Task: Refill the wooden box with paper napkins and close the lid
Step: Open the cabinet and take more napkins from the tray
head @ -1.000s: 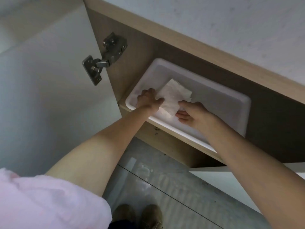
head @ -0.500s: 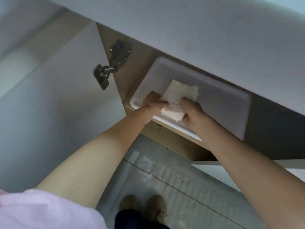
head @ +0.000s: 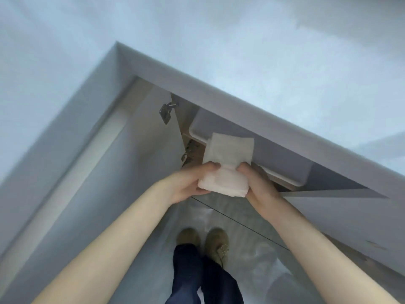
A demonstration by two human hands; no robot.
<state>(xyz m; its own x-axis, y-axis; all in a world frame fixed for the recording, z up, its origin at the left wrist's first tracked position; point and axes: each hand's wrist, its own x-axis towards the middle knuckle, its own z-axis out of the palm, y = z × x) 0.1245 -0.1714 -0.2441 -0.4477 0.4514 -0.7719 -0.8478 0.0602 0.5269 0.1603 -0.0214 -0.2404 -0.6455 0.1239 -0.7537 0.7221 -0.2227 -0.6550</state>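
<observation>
A stack of white paper napkins [head: 228,165] is held between both hands in front of the open cabinet. My left hand [head: 192,183] grips its left side, thumb on top. My right hand [head: 256,183] grips its right side. The stack bends in the middle and its far half stands up. Behind it, a white plastic tray [head: 199,130] sits on the cabinet shelf, mostly hidden under the countertop. No wooden box is in view.
A pale countertop [head: 263,73] overhangs the cabinet. The cabinet door [head: 135,154] stands open to the left, with metal hinges [head: 166,110] at its inner edge. Below are a tiled floor [head: 236,220] and the person's shoes [head: 203,242].
Both hands have lifted the napkin stack out of the white tray and drawn it back clear of the cabinet. The view has risen above the countertop.
</observation>
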